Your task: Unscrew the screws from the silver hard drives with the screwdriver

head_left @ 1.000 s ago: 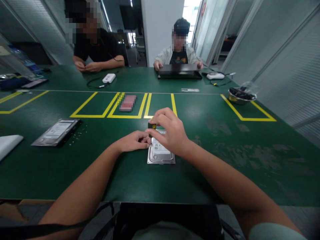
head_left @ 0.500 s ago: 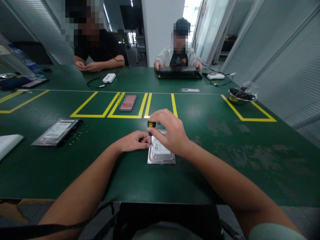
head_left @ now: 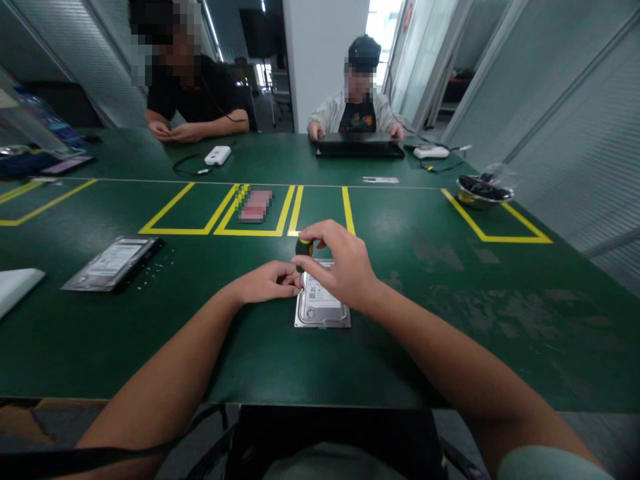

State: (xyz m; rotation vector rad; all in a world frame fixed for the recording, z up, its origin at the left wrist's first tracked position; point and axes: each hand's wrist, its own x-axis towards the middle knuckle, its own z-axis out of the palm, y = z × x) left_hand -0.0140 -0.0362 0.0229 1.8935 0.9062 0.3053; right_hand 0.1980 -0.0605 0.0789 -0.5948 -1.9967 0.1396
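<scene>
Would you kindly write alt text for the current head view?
The right hand holds a black-and-yellow tool near the far left corner of a hard drive, with the left hand at the drive's left edge. A second drive and small bits lie to the left on the green table; two people sit opposite.

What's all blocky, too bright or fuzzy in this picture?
Head view: the pink thing and two people's heads are blocky squares; head view: the window glares white; head view: the label on the nearest hard drive is too fuzzy to read.
</scene>
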